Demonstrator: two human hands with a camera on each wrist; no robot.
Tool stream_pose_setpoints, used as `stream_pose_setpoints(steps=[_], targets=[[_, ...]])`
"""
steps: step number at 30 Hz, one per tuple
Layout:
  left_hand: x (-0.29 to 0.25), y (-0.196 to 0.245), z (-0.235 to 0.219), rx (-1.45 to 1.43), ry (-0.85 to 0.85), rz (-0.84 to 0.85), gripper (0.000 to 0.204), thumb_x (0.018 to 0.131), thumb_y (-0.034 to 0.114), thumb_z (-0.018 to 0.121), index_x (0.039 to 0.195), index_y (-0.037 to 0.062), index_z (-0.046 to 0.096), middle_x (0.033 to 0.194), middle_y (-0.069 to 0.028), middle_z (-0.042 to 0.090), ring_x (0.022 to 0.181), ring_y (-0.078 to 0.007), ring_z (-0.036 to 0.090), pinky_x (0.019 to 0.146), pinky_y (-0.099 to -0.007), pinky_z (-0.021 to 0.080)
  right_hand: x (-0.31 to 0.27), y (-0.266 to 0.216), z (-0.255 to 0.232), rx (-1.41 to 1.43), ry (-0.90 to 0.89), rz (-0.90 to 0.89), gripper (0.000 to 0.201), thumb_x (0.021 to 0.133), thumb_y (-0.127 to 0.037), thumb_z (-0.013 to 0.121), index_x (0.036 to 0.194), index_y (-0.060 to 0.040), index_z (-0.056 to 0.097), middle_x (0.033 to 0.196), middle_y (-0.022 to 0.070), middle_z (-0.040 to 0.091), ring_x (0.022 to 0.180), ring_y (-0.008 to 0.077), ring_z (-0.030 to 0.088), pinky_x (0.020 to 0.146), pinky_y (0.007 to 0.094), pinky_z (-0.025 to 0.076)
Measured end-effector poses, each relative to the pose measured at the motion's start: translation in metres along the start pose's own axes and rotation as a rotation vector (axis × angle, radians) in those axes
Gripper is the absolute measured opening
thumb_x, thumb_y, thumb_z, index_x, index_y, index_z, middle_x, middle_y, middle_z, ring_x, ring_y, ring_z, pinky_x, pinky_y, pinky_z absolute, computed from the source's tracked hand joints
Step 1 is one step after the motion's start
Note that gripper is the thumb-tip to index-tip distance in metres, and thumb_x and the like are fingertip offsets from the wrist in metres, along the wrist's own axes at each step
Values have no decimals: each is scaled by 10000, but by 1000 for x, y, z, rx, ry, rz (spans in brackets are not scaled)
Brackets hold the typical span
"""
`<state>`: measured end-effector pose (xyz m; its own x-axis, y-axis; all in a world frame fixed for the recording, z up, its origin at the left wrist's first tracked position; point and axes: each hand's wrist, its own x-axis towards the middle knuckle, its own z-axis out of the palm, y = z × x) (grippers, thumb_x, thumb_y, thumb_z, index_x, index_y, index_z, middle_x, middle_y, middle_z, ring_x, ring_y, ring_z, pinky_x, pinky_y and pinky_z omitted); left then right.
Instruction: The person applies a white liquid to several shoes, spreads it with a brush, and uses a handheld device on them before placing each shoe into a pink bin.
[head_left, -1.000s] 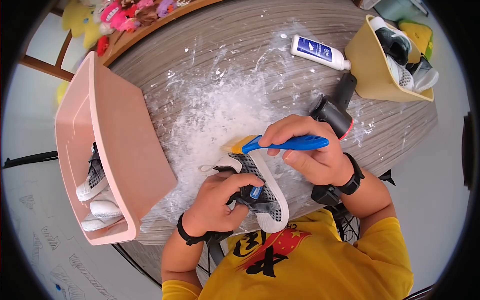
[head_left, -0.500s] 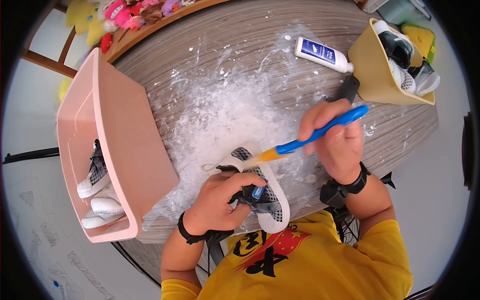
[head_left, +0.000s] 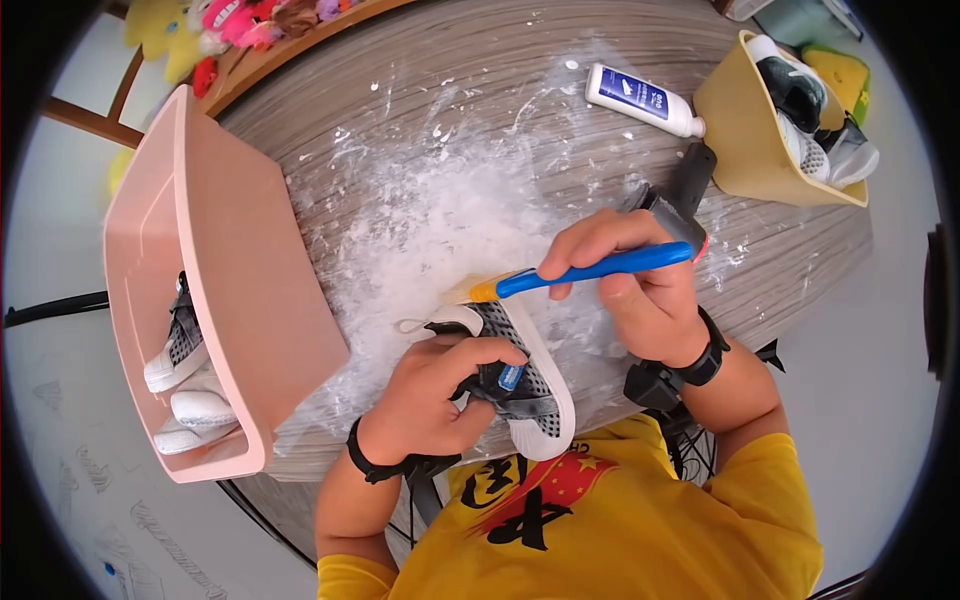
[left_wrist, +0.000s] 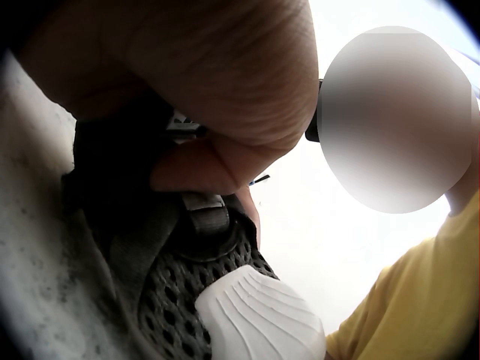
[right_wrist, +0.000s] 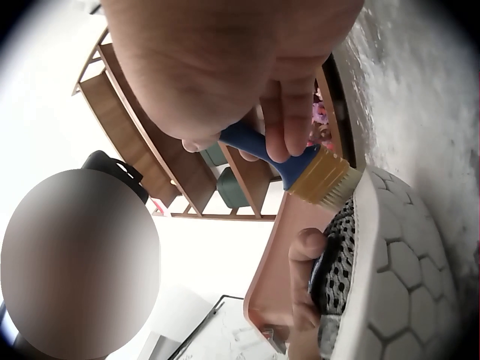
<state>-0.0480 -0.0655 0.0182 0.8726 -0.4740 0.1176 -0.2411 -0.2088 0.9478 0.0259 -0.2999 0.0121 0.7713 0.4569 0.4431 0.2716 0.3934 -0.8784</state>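
A black mesh shoe with a white sole (head_left: 545,385) lies on its side on the table near the person's body. The left hand (head_left: 430,395) grips it at the strap and opening; in the left wrist view the thumb presses by the strap, above the ribbed white toe (left_wrist: 259,315). Pinched in the right hand (head_left: 640,300) is a blue-handled brush (head_left: 610,267). Its pale bristles (right_wrist: 337,186) meet the upper edge of the shoe's heel end in the right wrist view, beside the sole with its hexagon pattern (right_wrist: 409,277).
White powder (head_left: 440,220) covers the middle of the table. A pink bin (head_left: 245,250) with shoes stands at left. At upper right are a white bottle (head_left: 640,98), a black and grey device (head_left: 688,190) partly behind the right hand, and a yellow bin (head_left: 740,120) with shoes.
The brush has gone from the powder to the shoe's side and back to its heel end, the right hand moving right and then left. The left hand keeps its grip.
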Motion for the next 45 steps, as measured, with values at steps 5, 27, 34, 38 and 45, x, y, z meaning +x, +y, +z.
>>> stream_pose_setpoints(steps=[5, 27, 34, 38, 45], targets=[[0, -2, 0, 11, -9, 13, 517, 615, -74, 549, 1103, 77, 628, 789, -94, 652, 665, -291, 610, 603, -347, 472, 1, -11, -1, 7, 151, 1, 339, 1023, -341, 515, 1056, -4, 514, 966, 146, 648, 718, 105, 552, 664, 250, 475], [-8, -17, 5, -45, -6, 31, 612, 656, -80, 551, 1254, 21, 472, 804, -118, 670, 758, -287, 673, 677, -319, 501, -3, -9, -8, 174, 86, 105, 335, 1003, -309, 565, 1076, 15, 524, 945, 177, 671, 654, 116, 589, 592, 226, 479], [-12, -13, 2, -85, -77, -86, 883, 690, -129, 465, 1486, -26, 96, 1102, -217, 648, 1040, -297, 665, 897, -324, 488, -1, -8, -1, 137, 181, 175, 220, 1011, -191, 541, 1100, 9, 525, 963, 155, 676, 664, 99, 592, 613, 218, 493], [-9, -14, 1, -47, -95, -21, 1031, 680, -150, 423, 1527, -5, -147, 1242, -270, 595, 1108, -316, 649, 947, -345, 481, 0, -10, 0, 117, 219, 244, 194, 1012, -169, 530, 1099, 4, 526, 970, 146, 675, 662, 90, 590, 613, 218, 494], [-11, -15, 5, -41, -17, -58, 1030, 671, -60, 515, 1504, -95, -90, 916, -202, 697, 880, -360, 674, 872, -330, 478, 1, -5, 1, 43, 256, 190, 189, 1014, -171, 531, 1095, -1, 530, 983, 138, 673, 657, 89, 585, 607, 216, 489]])
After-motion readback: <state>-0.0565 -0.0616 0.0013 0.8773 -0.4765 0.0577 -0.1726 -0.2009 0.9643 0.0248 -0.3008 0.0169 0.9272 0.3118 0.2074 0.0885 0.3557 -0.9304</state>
